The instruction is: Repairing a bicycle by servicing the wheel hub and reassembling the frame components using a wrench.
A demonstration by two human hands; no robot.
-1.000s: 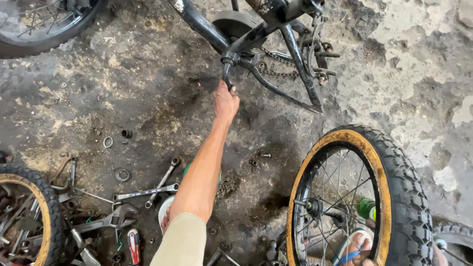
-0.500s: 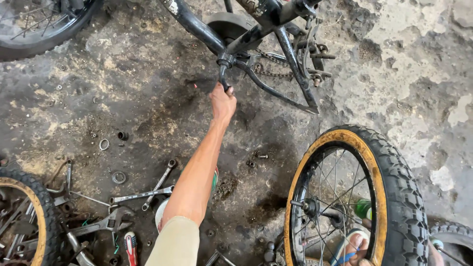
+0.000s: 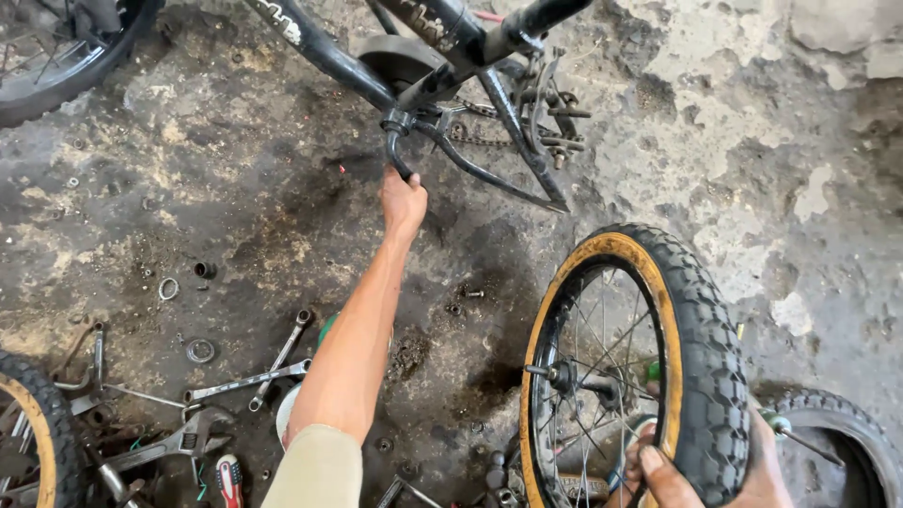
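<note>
Left hand [image 3: 403,199] is closed on the black crank arm [image 3: 395,155] just below the bike frame [image 3: 329,56]; right hand [image 3: 701,470] grips the wheel [image 3: 649,367] well below it, looks like refitting comes next, wheel needs lining up

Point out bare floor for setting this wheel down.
Free: concrete right of the bike frame, above the wheel that the right hand holds, and between the left hand and washer. Crowded: wrenches bottom left.

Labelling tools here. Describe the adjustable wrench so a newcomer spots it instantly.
Start at the tan-walled tyre at the lower left edge. Right of it, in the tool pile, lies the adjustable wrench. Its broad open jaw head sets it apart from the slim spanners above it.
</note>
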